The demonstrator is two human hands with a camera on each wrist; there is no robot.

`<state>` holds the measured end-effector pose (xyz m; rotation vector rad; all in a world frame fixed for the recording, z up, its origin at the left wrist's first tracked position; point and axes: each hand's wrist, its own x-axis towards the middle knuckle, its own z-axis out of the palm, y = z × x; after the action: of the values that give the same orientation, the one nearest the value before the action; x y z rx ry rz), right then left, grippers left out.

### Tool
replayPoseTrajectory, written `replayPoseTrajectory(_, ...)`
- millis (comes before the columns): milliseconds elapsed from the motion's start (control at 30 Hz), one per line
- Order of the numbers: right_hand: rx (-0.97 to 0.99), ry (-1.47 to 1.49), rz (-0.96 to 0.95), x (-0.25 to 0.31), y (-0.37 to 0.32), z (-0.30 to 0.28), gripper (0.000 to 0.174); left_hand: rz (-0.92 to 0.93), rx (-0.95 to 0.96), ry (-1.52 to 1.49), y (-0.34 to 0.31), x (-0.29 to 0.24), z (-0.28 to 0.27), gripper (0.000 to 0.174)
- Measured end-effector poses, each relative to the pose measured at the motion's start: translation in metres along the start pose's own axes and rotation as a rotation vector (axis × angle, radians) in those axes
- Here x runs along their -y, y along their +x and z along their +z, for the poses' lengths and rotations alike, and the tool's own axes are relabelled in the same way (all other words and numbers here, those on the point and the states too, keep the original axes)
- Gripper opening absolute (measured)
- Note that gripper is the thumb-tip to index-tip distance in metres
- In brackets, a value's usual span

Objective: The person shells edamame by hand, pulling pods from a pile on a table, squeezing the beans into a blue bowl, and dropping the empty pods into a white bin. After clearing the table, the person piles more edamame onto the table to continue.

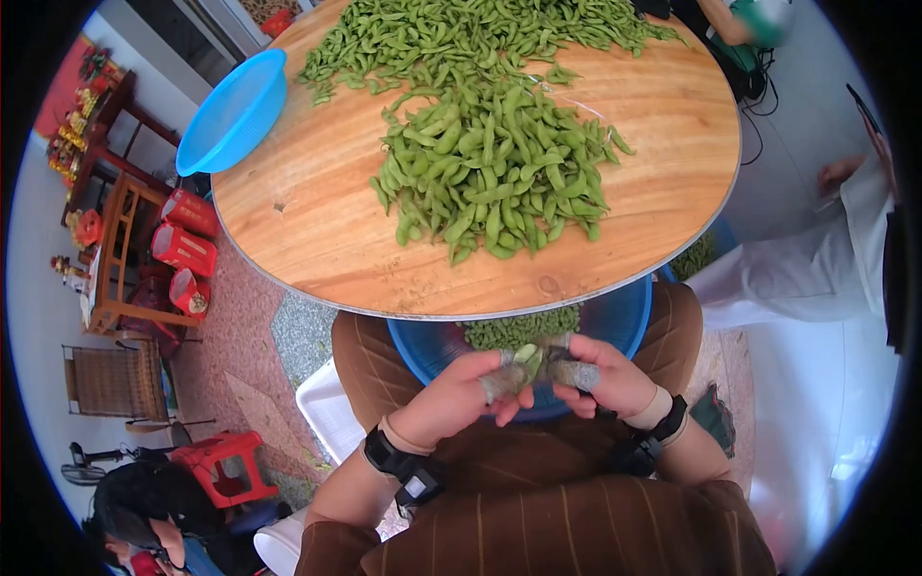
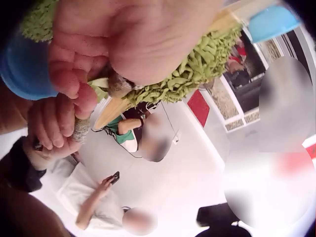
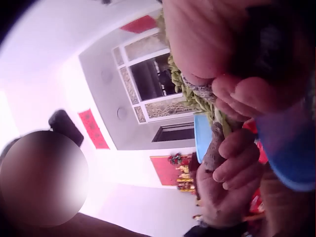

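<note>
A green pod (image 1: 527, 357) is pinched between the thumb and fingers of the left hand (image 1: 469, 389), over a blue basin (image 1: 408, 348) on the lap. The right hand (image 1: 612, 380) is close against the left, its fingers curled near the pod's end; whether it grips the pod is hidden. Grey wrapping covers the thumb and a finger of each hand. Shelled green beans (image 1: 519, 328) lie in the basin. Above it, a heap of pods (image 1: 490, 173) covers part of the wooden table (image 1: 317, 240). In the left wrist view the pod (image 2: 100, 88) shows between both hands.
A light blue basket (image 1: 233, 113) sits at the table's left edge. On the left floor are a red stool (image 1: 221, 466) and red containers (image 1: 184, 250). A white basket (image 1: 331, 413) stands by the left knee. A person in white (image 1: 816, 250) is at the right.
</note>
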<state>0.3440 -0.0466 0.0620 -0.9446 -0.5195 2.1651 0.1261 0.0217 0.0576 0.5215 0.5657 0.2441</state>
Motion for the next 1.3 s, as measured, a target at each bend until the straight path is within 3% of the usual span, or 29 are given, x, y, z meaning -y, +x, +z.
replayPoseTrajectory(67, -0.293, -0.595, -0.374, -0.006, 0.006, -0.002, 0.029, 0.138, -0.079, 0.574, 0.008, 0.012, -0.006, 0.013)
replayPoseTrajectory(100, -0.422, -0.89, -0.768, -0.013, 0.019, -0.002, 0.032, 0.136, -0.08, 0.572, 0.009, 0.014, -0.004, 0.013)
replayPoseTrajectory(133, -0.422, -0.89, -0.767, -0.012, 0.018, -0.002, 0.032, 0.168, -0.116, 0.626, 0.01, 0.016, 0.0, 0.012)
replayPoseTrajectory(200, -0.411, -1.456, -0.728, -0.004, 0.016, 0.002, 0.033, 0.196, -0.151, 0.681, 0.011, 0.018, 0.004, 0.011)
replayPoseTrajectory(267, -0.405, -1.478, -0.706, -0.009, 0.024, -0.004, 0.031, 0.133, -0.176, 0.942, 0.012, 0.014, 0.008, 0.014)
replayPoseTrajectory(333, -0.365, -1.547, -0.632, -0.014, 0.03, -0.01, 0.027, 0.135, -0.156, 0.949, 0.012, 0.017, 0.001, 0.012)
replayPoseTrajectory(500, -0.368, -1.473, -0.606, -0.012, 0.035, -0.014, 0.022, 0.028, -0.16, 0.802, 0.001, 0.011, -0.004, 0.018)
replayPoseTrajectory(533, -0.362, -1.479, -0.611, -0.012, 0.034, -0.013, 0.022, 0.013, -0.267, 0.814, 0.0, 0.01, -0.006, 0.018)
replayPoseTrajectory(600, -0.552, -1.579, -0.785, -0.012, 0.03, -0.008, 0.02, 0.003, -0.377, 0.822, -0.001, 0.015, -0.017, 0.018)
replayPoseTrajectory(667, -0.484, -1.512, -0.704, -0.009, 0.026, 0.002, 0.02, 0.466, -0.42, 1.584, 0.002, 0.028, -0.033, 0.008)
replayPoseTrajectory(700, -0.422, -1.439, -0.617, -0.01, 0.025, 0.006, 0.022, 0.469, -0.42, 1.58, 0.004, 0.028, -0.032, 0.008)
replayPoseTrajectory(733, -0.422, -1.445, -0.614, -0.013, 0.025, 0.005, 0.022, 0.571, -0.296, 1.55, 0.008, 0.029, -0.029, 0.009)
replayPoseTrajectory(767, -0.36, -1.292, -0.551, -0.016, 0.027, 0.004, 0.025, 0.673, -0.172, 1.516, 0.01, 0.029, -0.026, 0.012)
replayPoseTrajectory(800, -0.299, -1.14, -0.488, -0.017, 0.028, 0.004, 0.028, 0.68, -0.171, 1.513, 0.008, 0.023, -0.021, 0.012)
replayPoseTrajectory(867, -0.204, -1.023, -0.436, -0.005, 0.024, 0.001, 0.028, 0.311, 0.03, 1.045, 0.001, 0.008, -0.004, 0.01)
replayPoseTrajectory(900, -0.094, -0.654, -0.239, -0.002, 0.022, 0.0, 0.027, 0.316, 0.032, 1.043, -0.001, 0.006, 0.0, 0.01)
replayPoseTrajectory(933, 0.011, -0.28, -0.046, -0.001, 0.019, 0.0, 0.026, 0.206, 0.052, 0.857, -0.002, 0.005, 0.004, 0.01)
replayPoseTrajectory(967, 0.006, -0.281, -0.048, -0.002, 0.019, -0.002, 0.026, 0.097, 0.073, 0.671, -0.003, 0.004, 0.005, 0.011)
replayPoseTrajectory(1033, 0.095, -0.181, -0.112, -0.004, 0.022, -0.009, 0.027, 0.131, 0.106, 0.652, 0.001, 0.008, -0.003, 0.012)
replayPoseTrajectory(1200, 0.106, -0.462, -0.112, 0.001, 0.025, -0.004, 0.026, 0.088, 0.117, 0.658, -0.007, 0.011, -0.015, 0.013)
replayPoseTrajectory(1267, 0.148, -0.521, -0.138, -0.002, 0.029, -0.004, 0.026, 0.033, 0.155, 0.515, -0.015, 0.005, -0.015, 0.015)
replayPoseTrajectory(1300, 0.097, -0.68, -0.352, -0.005, 0.032, -0.002, 0.024, 0.031, 0.158, 0.519, -0.021, 0.004, -0.014, 0.015)
